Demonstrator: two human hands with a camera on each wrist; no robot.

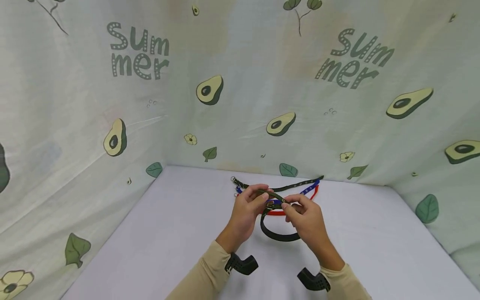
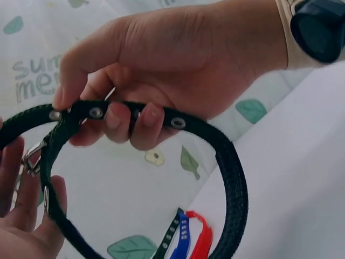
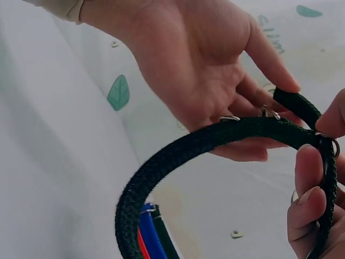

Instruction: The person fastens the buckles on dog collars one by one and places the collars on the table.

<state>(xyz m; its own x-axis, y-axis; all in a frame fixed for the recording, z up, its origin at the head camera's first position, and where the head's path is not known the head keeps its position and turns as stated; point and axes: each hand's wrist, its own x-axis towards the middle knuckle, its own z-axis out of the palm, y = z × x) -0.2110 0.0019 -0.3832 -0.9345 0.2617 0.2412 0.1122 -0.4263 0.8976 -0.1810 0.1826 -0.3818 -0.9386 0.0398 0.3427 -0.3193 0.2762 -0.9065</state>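
Both hands hold a dark green collar [image 1: 279,237] bent into a loop above the table. My left hand [image 1: 245,212] grips the strap where metal eyelets [image 2: 178,123] run along it, with the thumb pressing near the crossing point. On the other side, my right hand [image 1: 309,218] pinches the strap's free end, which passes beyond the crossing. In the left wrist view a metal buckle [image 2: 32,157] sits on the strap by the right fingers. Parts of the buckle and the crossing are hidden behind the fingers.
Behind the hands lie another dark collar [image 1: 298,184], a blue collar [image 1: 309,188] and a red collar [image 1: 315,192], side by side on the white table [image 1: 157,233]. A printed cloth [image 1: 243,50] hangs around the table's back and sides.
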